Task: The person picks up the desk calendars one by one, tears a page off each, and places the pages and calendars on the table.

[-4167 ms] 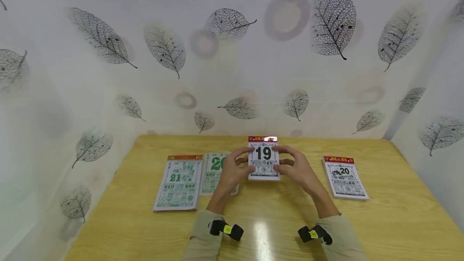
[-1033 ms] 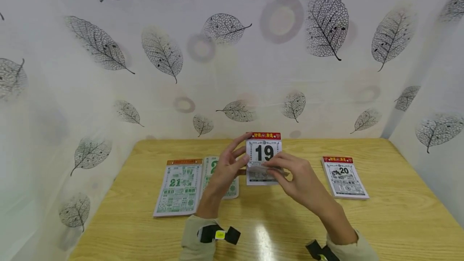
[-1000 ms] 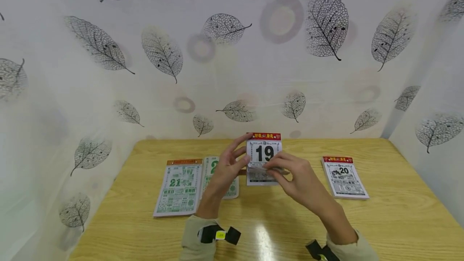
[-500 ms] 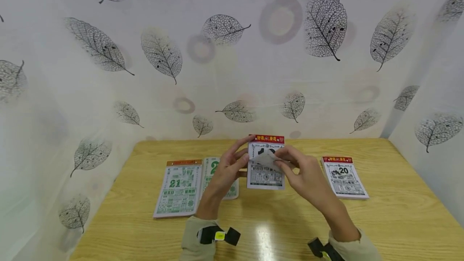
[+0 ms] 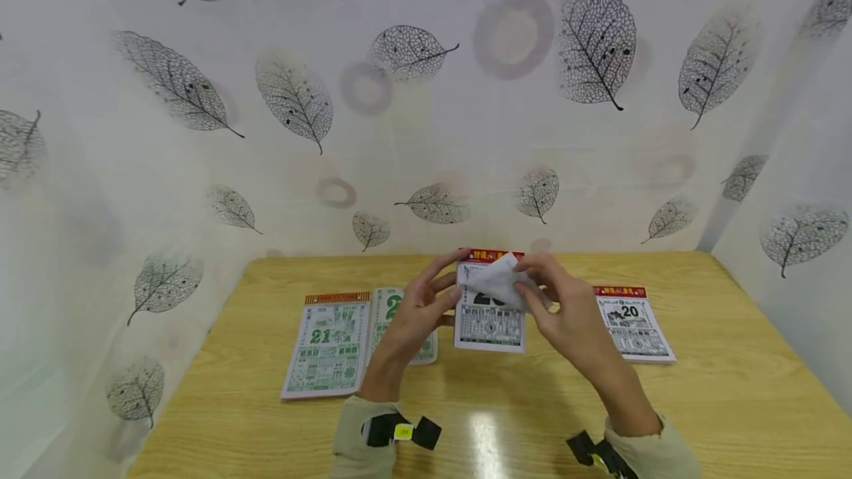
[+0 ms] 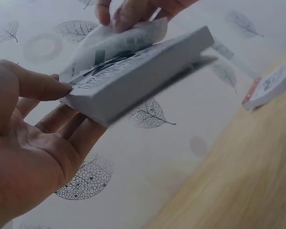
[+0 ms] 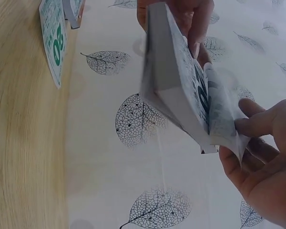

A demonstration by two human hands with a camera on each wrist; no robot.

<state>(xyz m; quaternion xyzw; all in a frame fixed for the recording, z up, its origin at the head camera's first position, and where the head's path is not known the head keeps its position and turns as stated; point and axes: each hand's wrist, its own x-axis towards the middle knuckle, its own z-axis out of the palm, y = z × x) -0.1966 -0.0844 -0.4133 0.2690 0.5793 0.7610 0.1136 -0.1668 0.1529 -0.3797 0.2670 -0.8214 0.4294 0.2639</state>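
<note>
My left hand [image 5: 413,313] grips the left edge of a small tear-off calendar [image 5: 489,331] with a red header, its thumb on the front and fingers behind. Between the thumb and fingers of my right hand [image 5: 562,305] is the calendar's top sheet [image 5: 495,279], folded up toward the upper right. A large black number on the page beneath is partly covered by that sheet. The thick block of pages [image 6: 152,78] is held off the table in the left wrist view. In the right wrist view, the lifted sheet [image 7: 221,114] still hangs near the header end.
On the wooden table [image 5: 266,435] at left lie a green-printed calendar [image 5: 329,346] showing 21 and a loose green-printed sheet [image 5: 382,316], partly behind my left hand. Another red-topped calendar [image 5: 635,327] showing 20 lies at right. A leaf-patterned wall covering [image 5: 426,131] stands behind.
My right hand came off the calendar's right edge, took the 19 sheet from below and peeled it up and rightward, baring the page beneath. My left hand keeps its hold.
</note>
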